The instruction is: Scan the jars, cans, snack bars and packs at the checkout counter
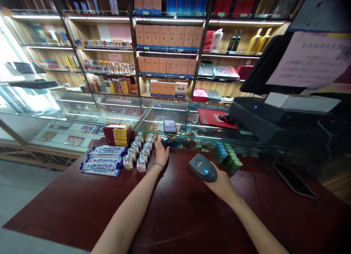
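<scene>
My right hand (223,184) is wrapped around a dark grey barcode scanner (203,167), which has a blue light glowing on top. Farther forward, my left hand (161,153) reaches to the back of the wooden counter, its fingers curled at a small dark item with a shiny top that I cannot make out. Just left of that hand stand two rows of small clear jars (141,164) with silver lids. Beside them lie several blue-and-white wrapped packs (102,160), with a stack of maroon and yellow packets (117,134) behind.
Small green and blue cans (233,164) stand right of the scanner. A phone (294,179) lies at the right. Beyond the wooden counter (175,217) is a glass display case (123,111) bearing another device (170,125), a red mouse pad (214,117) and a black monitor (263,64).
</scene>
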A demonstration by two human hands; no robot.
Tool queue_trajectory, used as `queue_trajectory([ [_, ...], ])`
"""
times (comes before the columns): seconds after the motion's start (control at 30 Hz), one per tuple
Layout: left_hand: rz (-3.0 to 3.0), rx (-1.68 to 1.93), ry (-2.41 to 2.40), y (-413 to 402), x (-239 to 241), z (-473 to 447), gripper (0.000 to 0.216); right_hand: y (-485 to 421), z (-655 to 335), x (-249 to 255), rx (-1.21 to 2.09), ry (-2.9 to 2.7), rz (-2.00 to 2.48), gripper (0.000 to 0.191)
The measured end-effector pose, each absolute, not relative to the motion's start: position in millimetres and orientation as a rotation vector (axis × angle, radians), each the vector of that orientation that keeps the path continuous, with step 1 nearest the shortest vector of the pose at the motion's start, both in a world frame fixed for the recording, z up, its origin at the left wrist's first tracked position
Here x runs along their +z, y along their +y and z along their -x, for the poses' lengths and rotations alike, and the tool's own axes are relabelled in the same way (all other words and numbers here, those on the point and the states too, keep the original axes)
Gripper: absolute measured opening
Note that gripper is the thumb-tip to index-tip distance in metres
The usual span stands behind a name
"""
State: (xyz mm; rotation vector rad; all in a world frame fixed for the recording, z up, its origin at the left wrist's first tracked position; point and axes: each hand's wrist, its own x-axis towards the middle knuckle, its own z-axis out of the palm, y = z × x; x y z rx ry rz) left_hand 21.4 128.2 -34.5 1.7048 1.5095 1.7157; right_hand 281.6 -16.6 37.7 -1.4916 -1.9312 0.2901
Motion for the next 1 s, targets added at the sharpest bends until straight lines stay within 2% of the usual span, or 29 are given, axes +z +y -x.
queue_trajectory([
  [0.2,-1.718,1.703,1.535,131,-37,-21,0.041,-13,-288,26,0.241,-1.943,1.503,0.049],
  [0.33,-1.709,1.744,1.532,130,-32,-21,0.028,-12,-289,27,0.242,-1.976,1.477,0.043],
  [0.47,-1.674,1.752,1.458,126,-27,-22,0.024,-16,-286,32,0.17,-1.951,1.486,0.035],
  [0.6,-1.428,1.775,1.193,123,-19,-23,0.029,-20,-285,39,0.048,-2.003,1.532,0.027],
  [0.8,-0.799,1.519,0.702,115,-6,-25,0.052,-27,-282,45,-0.105,-2.185,1.479,0.048],
  [0.9,-0.669,1.364,0.555,112,-5,-23,0.057,-29,-279,47,-0.249,-2.318,1.377,0.06],
  [1.0,-0.647,1.338,0.504,112,-6,-22,0.055,-31,-276,49,-0.309,-2.391,1.355,0.052],
])
